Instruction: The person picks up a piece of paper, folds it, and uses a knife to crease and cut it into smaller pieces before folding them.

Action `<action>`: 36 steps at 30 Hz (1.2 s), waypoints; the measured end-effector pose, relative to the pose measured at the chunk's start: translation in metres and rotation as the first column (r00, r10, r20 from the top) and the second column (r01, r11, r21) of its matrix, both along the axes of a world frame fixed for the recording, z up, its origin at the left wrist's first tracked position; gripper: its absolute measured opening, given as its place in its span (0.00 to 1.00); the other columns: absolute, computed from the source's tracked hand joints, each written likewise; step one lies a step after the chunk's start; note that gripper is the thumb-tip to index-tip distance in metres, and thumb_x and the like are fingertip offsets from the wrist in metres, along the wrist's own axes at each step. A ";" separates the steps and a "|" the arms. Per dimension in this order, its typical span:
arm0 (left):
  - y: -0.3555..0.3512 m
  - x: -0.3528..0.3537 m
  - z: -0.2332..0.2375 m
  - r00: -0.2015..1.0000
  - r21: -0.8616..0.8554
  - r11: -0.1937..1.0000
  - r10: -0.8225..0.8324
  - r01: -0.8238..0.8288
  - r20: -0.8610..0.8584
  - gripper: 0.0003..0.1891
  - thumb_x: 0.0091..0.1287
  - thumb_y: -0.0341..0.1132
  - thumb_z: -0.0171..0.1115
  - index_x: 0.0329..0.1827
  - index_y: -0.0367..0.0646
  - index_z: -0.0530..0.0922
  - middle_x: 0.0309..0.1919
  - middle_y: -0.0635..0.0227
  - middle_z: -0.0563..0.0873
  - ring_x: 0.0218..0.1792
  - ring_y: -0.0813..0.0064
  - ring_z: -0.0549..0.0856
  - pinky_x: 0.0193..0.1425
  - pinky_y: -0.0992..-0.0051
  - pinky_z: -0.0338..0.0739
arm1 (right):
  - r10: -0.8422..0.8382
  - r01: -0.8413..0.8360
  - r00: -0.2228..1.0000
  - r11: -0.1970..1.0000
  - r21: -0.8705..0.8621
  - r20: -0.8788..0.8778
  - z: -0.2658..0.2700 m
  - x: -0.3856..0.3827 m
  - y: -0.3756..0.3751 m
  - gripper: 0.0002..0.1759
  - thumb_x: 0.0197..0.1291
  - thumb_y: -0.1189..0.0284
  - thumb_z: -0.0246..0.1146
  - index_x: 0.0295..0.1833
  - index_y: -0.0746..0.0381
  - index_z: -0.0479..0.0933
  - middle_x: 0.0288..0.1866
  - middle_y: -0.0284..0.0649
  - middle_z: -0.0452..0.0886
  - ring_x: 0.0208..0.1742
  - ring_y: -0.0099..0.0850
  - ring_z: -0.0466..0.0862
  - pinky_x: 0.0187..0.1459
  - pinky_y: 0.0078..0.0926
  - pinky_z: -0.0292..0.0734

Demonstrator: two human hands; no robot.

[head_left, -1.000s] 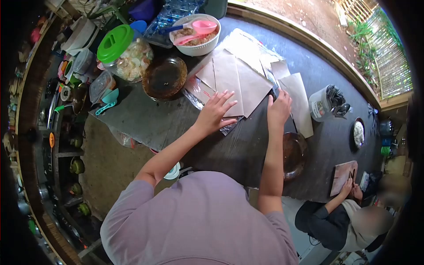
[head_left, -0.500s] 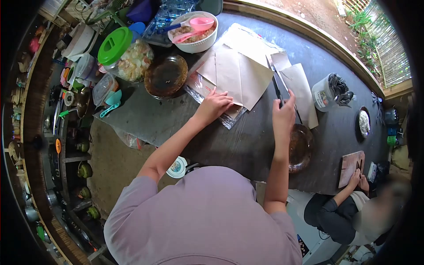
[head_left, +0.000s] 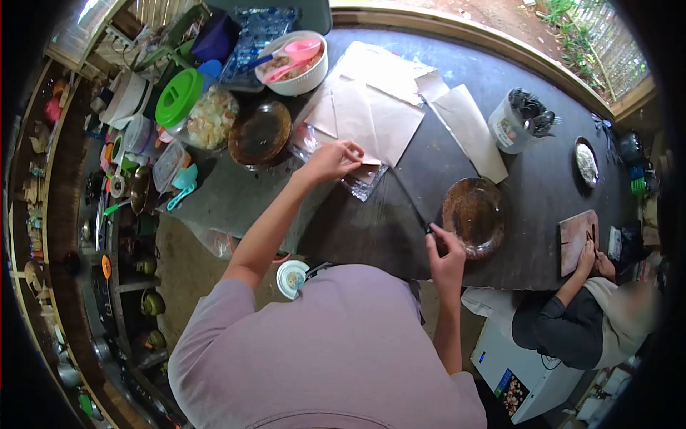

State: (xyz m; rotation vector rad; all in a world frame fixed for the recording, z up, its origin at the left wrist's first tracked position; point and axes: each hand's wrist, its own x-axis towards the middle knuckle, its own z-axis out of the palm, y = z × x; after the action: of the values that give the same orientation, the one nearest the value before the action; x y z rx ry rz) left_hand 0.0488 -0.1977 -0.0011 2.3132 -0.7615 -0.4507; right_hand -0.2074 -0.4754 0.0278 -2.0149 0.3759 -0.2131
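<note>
Near centre frame, brown paper (head_left: 357, 121) is pinched by the curled left hand (head_left: 334, 159). Below right, a black-handled knife (head_left: 411, 197) is gripped in the closed right hand (head_left: 446, 256).

Kitchen, rustic build: tabletop (head_left: 536, 236) with bowl of food (head_left: 296, 86), green-lidded jar (head_left: 213, 120), cutlery tub (head_left: 506, 130), chopping board (head_left: 574, 247); shelving (head_left: 137, 286) at left crowded with assorted kitchenware (head_left: 141, 189); wooden frame (head_left: 632, 102) opens onto bare earth (head_left: 496, 20) and a bamboo fence (head_left: 623, 43).
</note>
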 end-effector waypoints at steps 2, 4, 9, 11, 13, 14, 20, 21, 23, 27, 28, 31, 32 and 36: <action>0.003 0.009 -0.003 0.999 0.011 0.999 -0.038 0.038 -0.005 0.11 0.71 0.36 0.72 0.51 0.44 0.94 0.60 0.68 0.90 0.57 0.66 0.89 0.65 0.69 0.80 | 0.022 -0.022 1.000 0.999 0.026 -0.013 -0.012 -0.008 0.002 0.16 0.70 0.73 0.70 0.59 0.67 0.87 0.41 0.44 0.86 0.39 0.31 0.84 0.47 0.30 0.79; 0.003 0.011 -0.001 0.997 0.058 0.995 -0.082 0.082 -0.015 0.11 0.71 0.39 0.74 0.51 0.46 0.94 0.61 0.70 0.89 0.57 0.66 0.89 0.64 0.68 0.80 | 0.025 -0.025 1.000 0.998 0.051 0.001 -0.014 -0.010 0.007 0.16 0.70 0.73 0.71 0.59 0.67 0.87 0.41 0.44 0.86 0.38 0.32 0.83 0.46 0.30 0.79; 0.003 0.009 0.007 0.984 0.093 0.979 -0.180 0.180 -0.009 0.10 0.67 0.39 0.76 0.49 0.49 0.94 0.61 0.71 0.89 0.57 0.63 0.89 0.63 0.66 0.81 | 0.049 -0.049 0.999 0.999 -0.011 -0.019 -0.016 -0.012 0.012 0.16 0.70 0.72 0.71 0.59 0.66 0.87 0.40 0.44 0.85 0.37 0.33 0.83 0.45 0.31 0.79; 0.001 -0.001 0.013 0.979 0.098 0.982 -0.170 0.159 0.110 0.11 0.66 0.39 0.77 0.48 0.49 0.94 0.61 0.72 0.89 0.56 0.62 0.89 0.62 0.65 0.82 | 0.048 -0.048 0.999 0.999 -0.008 -0.008 -0.017 -0.012 0.012 0.16 0.70 0.72 0.71 0.59 0.66 0.87 0.40 0.44 0.85 0.37 0.33 0.83 0.45 0.30 0.78; 0.003 -0.004 -0.006 0.984 0.053 0.992 -0.118 0.112 0.136 0.11 0.64 0.38 0.78 0.47 0.47 0.93 0.60 0.71 0.90 0.56 0.61 0.89 0.61 0.63 0.83 | 0.049 -0.049 0.999 0.999 -0.006 0.002 -0.017 -0.013 0.011 0.16 0.69 0.72 0.71 0.59 0.66 0.87 0.40 0.44 0.85 0.37 0.33 0.83 0.45 0.30 0.78; 0.003 -0.009 -0.012 0.972 0.039 0.995 -0.098 0.092 0.213 0.10 0.64 0.36 0.77 0.47 0.47 0.93 0.60 0.70 0.90 0.58 0.60 0.89 0.62 0.63 0.83 | 0.040 -0.040 0.999 0.999 0.000 0.008 -0.017 -0.013 0.011 0.16 0.69 0.72 0.71 0.59 0.66 0.86 0.40 0.44 0.85 0.37 0.33 0.84 0.45 0.30 0.78; 0.003 -0.026 -0.042 0.902 -0.067 0.998 0.050 -0.023 0.429 0.08 0.64 0.34 0.73 0.43 0.42 0.93 0.54 0.68 0.93 0.56 0.63 0.91 0.63 0.58 0.83 | 0.040 -0.038 0.998 0.999 -0.033 0.045 -0.018 -0.013 0.009 0.16 0.70 0.74 0.70 0.60 0.68 0.86 0.38 0.41 0.82 0.36 0.28 0.80 0.42 0.27 0.75; 0.001 -0.026 -0.037 0.901 -0.071 0.997 0.060 -0.032 0.430 0.08 0.64 0.34 0.73 0.43 0.42 0.93 0.54 0.68 0.93 0.56 0.63 0.91 0.63 0.58 0.83 | 0.040 -0.037 0.996 0.999 -0.040 0.083 -0.019 -0.013 0.010 0.16 0.71 0.75 0.70 0.61 0.68 0.86 0.36 0.37 0.79 0.34 0.22 0.75 0.38 0.23 0.71; -0.004 -0.021 -0.024 0.982 -0.017 0.987 0.163 -0.162 0.094 0.11 0.62 0.33 0.76 0.47 0.45 0.94 0.61 0.68 0.91 0.63 0.61 0.89 0.65 0.65 0.83 | 0.049 -0.045 0.997 0.997 -0.068 0.065 -0.015 -0.012 0.010 0.17 0.69 0.75 0.71 0.60 0.68 0.86 0.37 0.39 0.81 0.36 0.25 0.79 0.41 0.26 0.75; -0.006 -0.004 -0.007 0.995 0.104 0.991 0.077 -0.084 0.067 0.09 0.65 0.40 0.76 0.44 0.49 0.95 0.57 0.74 0.93 0.53 0.66 0.92 0.58 0.67 0.84 | 0.065 -0.054 0.996 0.983 -0.177 0.058 -0.009 -0.014 0.011 0.18 0.65 0.75 0.74 0.60 0.64 0.88 0.42 0.42 0.86 0.44 0.35 0.88 0.49 0.32 0.80; -0.007 -0.002 -0.007 0.996 0.126 0.989 0.080 -0.084 0.036 0.09 0.66 0.43 0.76 0.42 0.50 0.96 0.54 0.76 0.93 0.53 0.67 0.91 0.58 0.66 0.84 | 0.068 -0.051 0.996 0.968 -0.245 0.060 -0.007 -0.014 0.012 0.19 0.64 0.74 0.74 0.60 0.61 0.88 0.43 0.42 0.86 0.44 0.36 0.88 0.48 0.33 0.81; -0.007 -0.004 -0.005 0.994 0.098 0.995 -0.002 -0.009 0.113 0.09 0.66 0.42 0.76 0.42 0.50 0.96 0.53 0.76 0.92 0.56 0.67 0.89 0.60 0.66 0.82 | 0.060 -0.032 0.996 0.933 -0.359 0.067 -0.007 -0.014 0.016 0.20 0.62 0.72 0.76 0.61 0.56 0.89 0.44 0.38 0.86 0.43 0.37 0.88 0.46 0.35 0.82; -0.008 -0.005 -0.008 0.993 0.070 0.997 0.031 -0.039 0.115 0.09 0.65 0.42 0.77 0.41 0.50 0.96 0.52 0.76 0.92 0.57 0.67 0.88 0.61 0.66 0.81 | 0.052 -0.010 0.994 0.913 -0.407 0.093 -0.008 -0.014 0.018 0.20 0.62 0.71 0.76 0.60 0.53 0.89 0.45 0.36 0.86 0.43 0.38 0.88 0.44 0.36 0.82; -0.010 -0.012 -0.010 0.985 0.062 0.996 0.059 -0.069 0.160 0.08 0.63 0.41 0.78 0.41 0.49 0.96 0.52 0.75 0.93 0.57 0.66 0.88 0.61 0.64 0.81 | 0.037 0.014 0.995 0.879 -0.477 0.096 -0.009 -0.014 0.024 0.20 0.61 0.71 0.77 0.60 0.52 0.89 0.45 0.35 0.85 0.44 0.36 0.88 0.43 0.37 0.83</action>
State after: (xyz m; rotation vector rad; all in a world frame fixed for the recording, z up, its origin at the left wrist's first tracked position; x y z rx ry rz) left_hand 0.0367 -0.2081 -0.0108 2.4510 -0.7542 -0.2706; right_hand -0.2215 -0.4518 0.0186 -2.4809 0.2602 -0.4362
